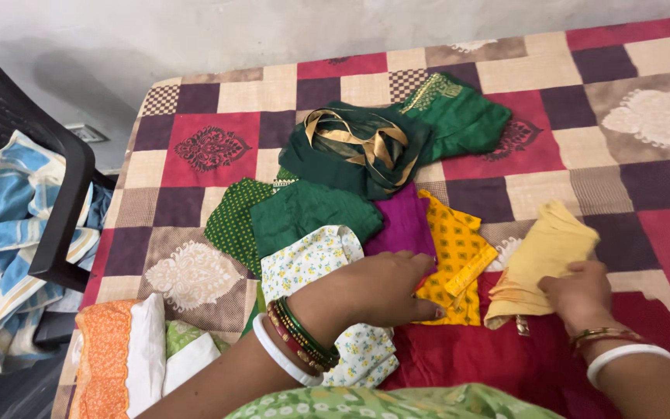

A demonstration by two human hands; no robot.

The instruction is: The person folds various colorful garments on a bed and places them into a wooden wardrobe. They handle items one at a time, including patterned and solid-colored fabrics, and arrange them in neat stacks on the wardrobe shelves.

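Note:
My left hand [385,287] lies flat, fingers together, across a white floral cloth [316,260] and the edge of a yellow patterned blouse piece [459,260], pressing down and holding nothing. My right hand [579,295] pinches the lower edge of a folded pale yellow cloth [544,256]. A purple piece [405,225] shows between the floral and yellow pieces. Red fabric [490,357] lies under both wrists. Both wrists wear bangles.
Several green garments [366,147] are heaped at the middle of the bed, whose cover is a patchwork sheet [211,147]. Folded orange and white cloths [122,357] sit at the near left corner. A black plastic chair [56,202] with a blue striped towel [9,225] stands left.

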